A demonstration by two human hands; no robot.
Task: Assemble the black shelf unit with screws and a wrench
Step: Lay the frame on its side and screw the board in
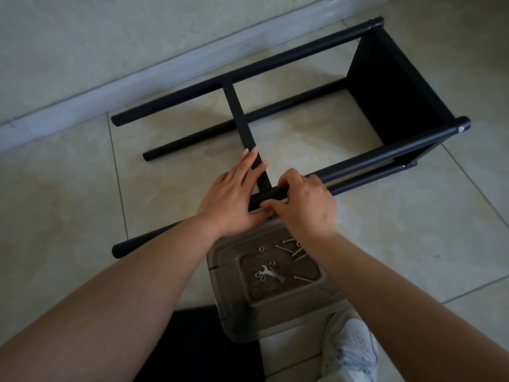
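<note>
The near black tube of the shelf unit is gripped by the right hand, fingers curled over it. The left hand is laid flat, fingers straight, on the crossbar where it meets that tube. Nearer, a clear bin holds the wrench and screws; a white shoe is seen beside it. The unit lies on its side on the tiled floor, by the wall.

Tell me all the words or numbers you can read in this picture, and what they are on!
There are none to read.
The black shelf unit has no label showing.
The clear plastic box holding the wrench and screws shows no writing.
The white shoe has no mark clear enough to read.
</note>
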